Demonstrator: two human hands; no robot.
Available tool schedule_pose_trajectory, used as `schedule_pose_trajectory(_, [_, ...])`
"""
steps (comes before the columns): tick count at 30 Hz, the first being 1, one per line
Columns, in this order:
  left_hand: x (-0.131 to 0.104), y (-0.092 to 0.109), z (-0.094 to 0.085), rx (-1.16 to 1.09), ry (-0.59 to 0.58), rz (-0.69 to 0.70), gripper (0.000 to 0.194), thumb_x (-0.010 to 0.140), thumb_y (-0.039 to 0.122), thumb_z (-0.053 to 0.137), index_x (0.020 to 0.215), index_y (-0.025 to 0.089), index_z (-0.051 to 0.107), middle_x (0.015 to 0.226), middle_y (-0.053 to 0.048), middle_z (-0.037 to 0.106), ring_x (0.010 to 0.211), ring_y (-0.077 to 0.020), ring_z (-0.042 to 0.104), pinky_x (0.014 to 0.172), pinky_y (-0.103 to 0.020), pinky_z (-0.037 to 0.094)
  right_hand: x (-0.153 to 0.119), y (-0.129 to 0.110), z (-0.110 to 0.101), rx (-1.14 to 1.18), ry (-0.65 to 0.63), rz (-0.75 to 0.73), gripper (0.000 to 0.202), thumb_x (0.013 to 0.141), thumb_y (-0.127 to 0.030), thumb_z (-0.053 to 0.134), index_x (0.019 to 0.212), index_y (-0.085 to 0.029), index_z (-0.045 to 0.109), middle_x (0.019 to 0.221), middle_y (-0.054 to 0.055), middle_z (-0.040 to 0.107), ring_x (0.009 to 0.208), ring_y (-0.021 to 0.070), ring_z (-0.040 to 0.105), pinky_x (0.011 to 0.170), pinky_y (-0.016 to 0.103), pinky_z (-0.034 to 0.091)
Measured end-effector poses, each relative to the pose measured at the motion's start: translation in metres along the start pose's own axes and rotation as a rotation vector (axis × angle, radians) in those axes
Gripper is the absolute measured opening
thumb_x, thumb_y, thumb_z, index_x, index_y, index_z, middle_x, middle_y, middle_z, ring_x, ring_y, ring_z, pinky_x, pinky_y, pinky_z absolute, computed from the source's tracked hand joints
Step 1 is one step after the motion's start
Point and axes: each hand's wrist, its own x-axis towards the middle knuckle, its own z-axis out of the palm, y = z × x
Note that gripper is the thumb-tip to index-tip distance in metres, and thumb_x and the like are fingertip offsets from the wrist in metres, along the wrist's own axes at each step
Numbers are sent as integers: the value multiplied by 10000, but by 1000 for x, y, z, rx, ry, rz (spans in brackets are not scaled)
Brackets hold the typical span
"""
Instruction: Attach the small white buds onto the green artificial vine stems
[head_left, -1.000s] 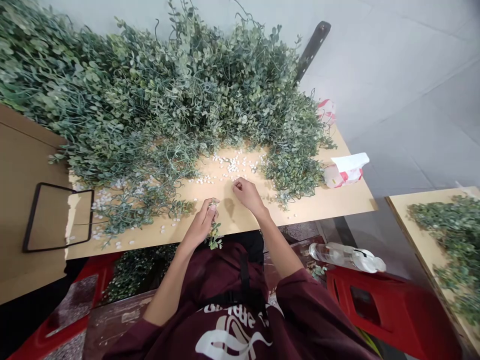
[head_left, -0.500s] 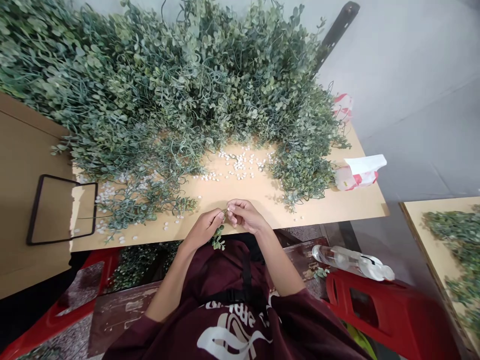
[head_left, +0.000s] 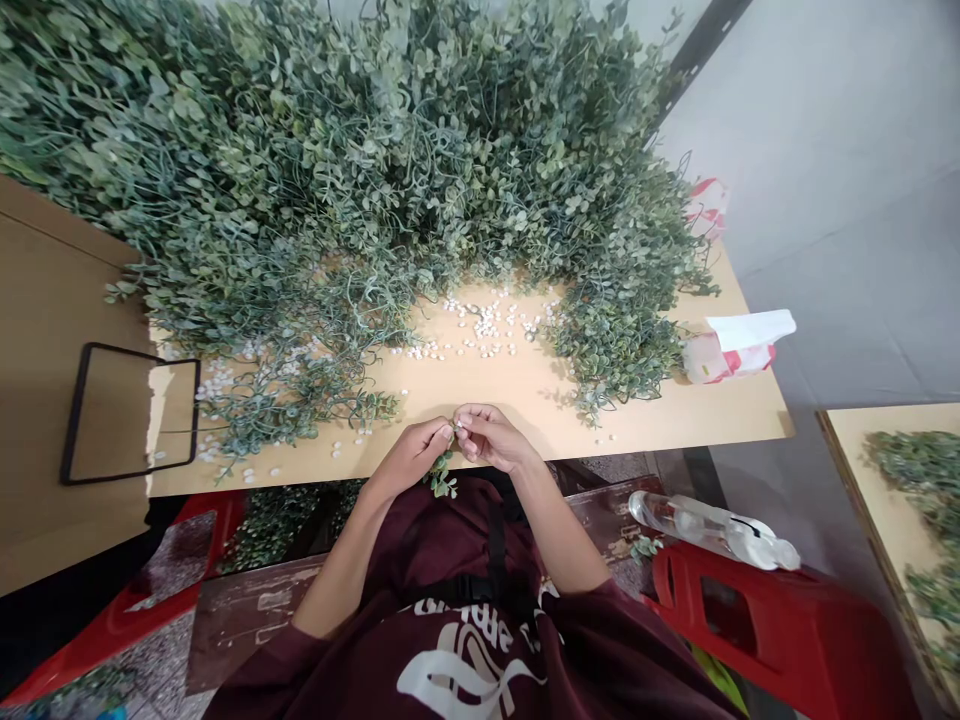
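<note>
Just over the table's front edge, my left hand [head_left: 415, 453] is closed on a small green sprig [head_left: 441, 478], whose leaves hang below the fingers. My right hand [head_left: 491, 438] meets it at the sprig's upper end, thumb and fingers pinched round a tiny white piece [head_left: 457, 426], mostly hidden by the fingertips. Beyond both hands, small white pieces [head_left: 487, 320] lie scattered on the wooden table [head_left: 465, 383]. A large heap of green leafy stems [head_left: 360, 150] covers the back of the table, and looser stems [head_left: 289, 405] lie at the left.
On the left stand a cardboard box [head_left: 67, 400] and a black wire frame [head_left: 71, 415]. A tissue pack [head_left: 727, 350] sits at the table's right end. Lower right are a clear plastic bottle [head_left: 697, 522] and a red stool [head_left: 795, 620]. Another table [head_left: 847, 450] with greenery is far right.
The view has shifted slightly, so the table and heap appear a little nearer. Both hands stay together at the sprig, their fingertips now closer to each other.
</note>
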Motion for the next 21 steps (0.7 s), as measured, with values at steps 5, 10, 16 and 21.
schedule_pose_trajectory(5, [1,-2,0,10,6,-4,418,974,466,399,776,158,601,695,-3,575,640,-136,498,638,-229,400,0,0,1,26,5,-24,296,717,-367,813,778,-156,614,610,-44,559,433,50,444,403,180,383])
schedule_pose_trajectory(10, [1,-2,0,6,11,-4,407,977,458,402,790,159,606,729,-9,609,649,-134,511,641,-223,395,1,1,1,41,-5,-45,281,725,-347,809,787,-155,614,620,-42,567,434,48,447,408,179,374])
schedule_pose_trajectory(16, [2,-1,0,19,12,13,415,981,450,399,801,152,624,743,-20,643,661,-142,546,654,-231,417,1,2,2,19,14,-42,283,723,-348,809,787,-160,608,615,-48,559,434,47,445,412,176,367])
schedule_pose_trajectory(21, [2,-1,0,19,-25,13,410,989,439,384,851,153,643,764,-31,678,721,-164,601,720,-248,445,1,2,4,-5,26,-54,278,733,-357,799,776,-160,607,610,-53,550,436,49,456,418,177,378])
